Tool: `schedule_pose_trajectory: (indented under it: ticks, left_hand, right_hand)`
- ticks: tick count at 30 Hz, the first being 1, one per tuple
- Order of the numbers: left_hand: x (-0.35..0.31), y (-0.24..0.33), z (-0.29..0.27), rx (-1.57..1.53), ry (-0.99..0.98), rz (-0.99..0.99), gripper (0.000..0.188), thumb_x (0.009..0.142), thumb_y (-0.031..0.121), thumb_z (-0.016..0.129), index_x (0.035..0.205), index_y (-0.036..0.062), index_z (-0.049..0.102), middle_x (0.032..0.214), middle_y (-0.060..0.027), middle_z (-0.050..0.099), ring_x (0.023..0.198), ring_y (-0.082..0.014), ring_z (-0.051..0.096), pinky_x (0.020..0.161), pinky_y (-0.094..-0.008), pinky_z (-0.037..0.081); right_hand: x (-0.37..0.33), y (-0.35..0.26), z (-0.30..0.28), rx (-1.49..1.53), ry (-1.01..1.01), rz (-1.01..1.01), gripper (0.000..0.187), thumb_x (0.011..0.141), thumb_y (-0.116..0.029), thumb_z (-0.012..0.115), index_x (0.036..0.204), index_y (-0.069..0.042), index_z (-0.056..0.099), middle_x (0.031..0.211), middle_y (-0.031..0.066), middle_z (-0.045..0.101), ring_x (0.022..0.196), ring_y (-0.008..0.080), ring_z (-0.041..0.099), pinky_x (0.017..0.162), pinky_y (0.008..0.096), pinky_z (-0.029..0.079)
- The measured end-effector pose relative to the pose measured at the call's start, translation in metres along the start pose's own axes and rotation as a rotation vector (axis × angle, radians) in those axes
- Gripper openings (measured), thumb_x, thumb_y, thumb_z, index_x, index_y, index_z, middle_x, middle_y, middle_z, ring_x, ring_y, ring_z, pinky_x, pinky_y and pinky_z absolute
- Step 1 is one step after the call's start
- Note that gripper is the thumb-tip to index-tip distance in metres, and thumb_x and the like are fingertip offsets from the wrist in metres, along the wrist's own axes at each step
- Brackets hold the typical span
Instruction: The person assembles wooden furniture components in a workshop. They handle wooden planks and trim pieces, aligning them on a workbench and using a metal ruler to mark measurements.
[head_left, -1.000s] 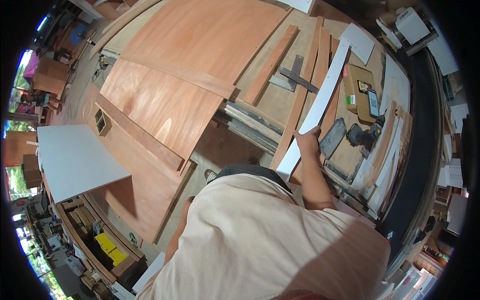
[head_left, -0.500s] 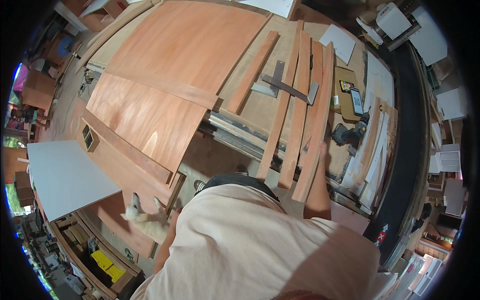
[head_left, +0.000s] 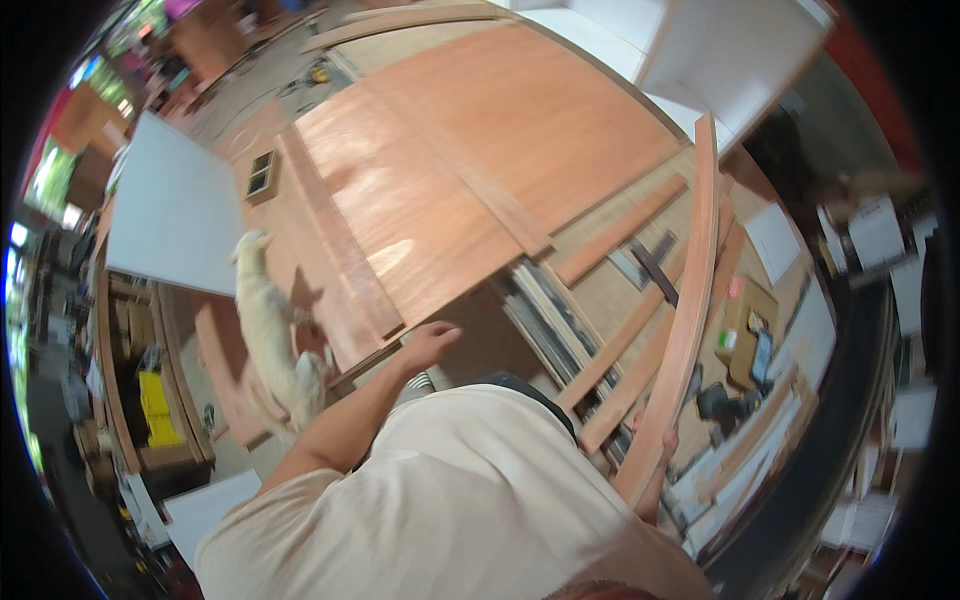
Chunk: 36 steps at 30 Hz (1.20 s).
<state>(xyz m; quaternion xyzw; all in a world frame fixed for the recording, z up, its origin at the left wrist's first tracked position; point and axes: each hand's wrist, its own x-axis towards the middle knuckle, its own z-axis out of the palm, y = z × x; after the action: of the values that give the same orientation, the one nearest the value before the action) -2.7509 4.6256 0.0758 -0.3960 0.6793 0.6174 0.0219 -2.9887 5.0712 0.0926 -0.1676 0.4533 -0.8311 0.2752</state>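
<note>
My right hand (head_left: 668, 442) grips a long reddish wooden strip (head_left: 690, 300) near its close end. The strip is raised at a slant above the bench, and part of the hand is hidden behind it. My left hand (head_left: 432, 345) holds nothing, its fingers loosely stretched out, near the edge of the low plywood surface. Beneath the held strip lie more wooden strips (head_left: 618, 345). A dark-bladed try square (head_left: 654, 272) rests beside them. Ahead is a large plywood panel (head_left: 540, 120) with a wooden strip (head_left: 450, 165) lying across it.
A pale dog (head_left: 270, 320) stands at my left, beside a white board (head_left: 175, 205). On the bench to my right are a cordless drill (head_left: 722, 405), a cardboard piece (head_left: 745, 350) and a phone (head_left: 762, 357). A white cabinet (head_left: 730, 70) stands at the far right.
My right hand has lifted one strip off the group. My left arm has come forward into view. The view has turned right, and the dog has moved farther into the open.
</note>
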Motion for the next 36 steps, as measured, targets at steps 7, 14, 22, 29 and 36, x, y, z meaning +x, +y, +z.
schedule_pose_trajectory:
  ticks: [7, 14, 22, 29, 36]
  left_hand:
    - [0.015, 0.137, 0.042, -0.458, -0.288, 0.091, 0.092, 0.091, 0.068, 0.054, 0.156, 0.0110, 0.023, 0.151, -0.0073, 0.040, 0.120, -0.0258, 0.050, 0.091, -0.0419, 0.046]
    - [0.019, 0.153, -0.024, -0.996, 0.178, 0.329, 0.047, 0.086, 0.026, 0.071, 0.115, 0.0057, 0.040, 0.092, -0.0056, 0.051, 0.077, -0.0162, 0.056, 0.060, -0.0317, 0.052]
    - [0.111, 0.039, -0.223, -0.846, 0.531, 0.072, 0.065, 0.075, 0.021, 0.072, 0.122, -0.0090, 0.038, 0.108, -0.0186, 0.057, 0.093, -0.0259, 0.060, 0.080, -0.0388, 0.052]
    - [0.176, -0.027, -0.317, -0.590, 0.804, -0.276, 0.063, 0.075, 0.015, 0.068, 0.128, -0.0146, 0.049, 0.129, -0.0320, 0.052, 0.101, -0.0378, 0.064, 0.076, -0.0428, 0.055]
    - [0.208, -0.051, -0.367, -0.650, 0.801, -0.365, 0.058, 0.078, 0.014, 0.061, 0.128, -0.0135, 0.052, 0.143, -0.0344, 0.036, 0.125, -0.0441, 0.046, 0.098, -0.0441, 0.044]
  right_hand:
    - [0.061, 0.023, 0.121, -0.211, -0.313, 0.124, 0.070, 0.075, -0.061, 0.066, 0.100, 0.004, 0.060, 0.079, 0.0120, 0.062, 0.068, 0.0177, 0.058, 0.061, 0.0278, 0.043]
    - [0.136, 0.074, 0.255, -0.559, -0.714, 0.372, 0.057, 0.076, -0.030, 0.065, 0.123, 0.004, 0.060, 0.099, 0.0111, 0.068, 0.090, 0.0176, 0.063, 0.079, 0.0285, 0.050]
    - [0.128, 0.116, 0.409, -1.308, -0.838, 0.390, 0.062, 0.074, -0.021, 0.072, 0.132, -0.006, 0.057, 0.124, 0.0219, 0.063, 0.115, 0.0355, 0.061, 0.098, 0.0399, 0.048]
    - [0.124, 0.253, 0.454, -1.370, -0.757, 0.213, 0.053, 0.078, -0.018, 0.064, 0.129, -0.006, 0.060, 0.111, 0.0220, 0.062, 0.107, 0.0393, 0.060, 0.094, 0.0430, 0.049]
    - [0.119, 0.337, 0.484, -1.426, -0.648, 0.215, 0.046, 0.076, -0.015, 0.063, 0.121, -0.003, 0.061, 0.099, 0.0203, 0.058, 0.095, 0.0397, 0.059, 0.085, 0.0451, 0.049]
